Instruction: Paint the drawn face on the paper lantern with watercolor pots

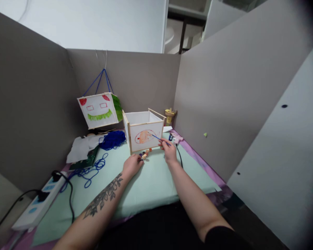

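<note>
My right hand (169,150) is closed around a thin blue paintbrush (156,137). The brush's tip reaches the front panel of an open-topped box frame (157,140) with wooden sticks along its edges and white sides. On that panel is a rounded outline partly filled with orange paint (145,136), with a red spot at its left. My left hand (132,165) rests on the table with its fingers curled at the end of a row of small paint pots (144,156), pinching the nearest ones. Its fingertips are partly hidden.
A painted lantern (99,108) hangs by blue cords at the back left. Blue cord (112,139) lies heaped below it, beside white paper (79,149). A power strip (39,201) with black cables lies at the left edge. Grey partitions (224,86) enclose the green-covered table (151,187).
</note>
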`<state>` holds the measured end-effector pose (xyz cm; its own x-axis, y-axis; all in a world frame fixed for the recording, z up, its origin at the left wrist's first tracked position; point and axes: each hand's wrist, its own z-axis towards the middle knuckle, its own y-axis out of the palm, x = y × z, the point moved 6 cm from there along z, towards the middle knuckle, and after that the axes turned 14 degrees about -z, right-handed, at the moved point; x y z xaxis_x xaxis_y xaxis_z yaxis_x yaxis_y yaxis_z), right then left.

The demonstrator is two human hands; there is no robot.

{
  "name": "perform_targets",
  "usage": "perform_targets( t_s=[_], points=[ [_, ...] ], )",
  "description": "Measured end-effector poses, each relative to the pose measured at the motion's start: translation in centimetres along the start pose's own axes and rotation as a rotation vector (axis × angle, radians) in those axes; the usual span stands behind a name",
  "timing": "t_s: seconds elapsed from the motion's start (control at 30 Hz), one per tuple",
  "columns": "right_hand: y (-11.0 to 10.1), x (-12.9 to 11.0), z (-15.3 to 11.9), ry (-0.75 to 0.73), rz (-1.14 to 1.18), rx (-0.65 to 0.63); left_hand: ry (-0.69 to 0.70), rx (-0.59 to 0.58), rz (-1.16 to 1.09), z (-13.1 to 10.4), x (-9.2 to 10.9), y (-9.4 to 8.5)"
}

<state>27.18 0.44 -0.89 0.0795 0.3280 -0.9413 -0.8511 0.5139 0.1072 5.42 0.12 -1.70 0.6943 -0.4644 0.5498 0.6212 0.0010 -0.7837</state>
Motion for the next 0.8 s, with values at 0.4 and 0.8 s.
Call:
perform_targets(
  t_s=[0.4, 0.8],
  points=[
    [0.7, 0.9, 0.7, 0.091, 0.268, 0.017, -0.022, -0.021, 0.014, -0.1, 0.2, -0.1],
    [-1.3, 0.8, 0.4, -0.031, 0.006, 0.18, -0.024, -0.004, -0.017, -0.1, 0.4, -0.3]
  ],
)
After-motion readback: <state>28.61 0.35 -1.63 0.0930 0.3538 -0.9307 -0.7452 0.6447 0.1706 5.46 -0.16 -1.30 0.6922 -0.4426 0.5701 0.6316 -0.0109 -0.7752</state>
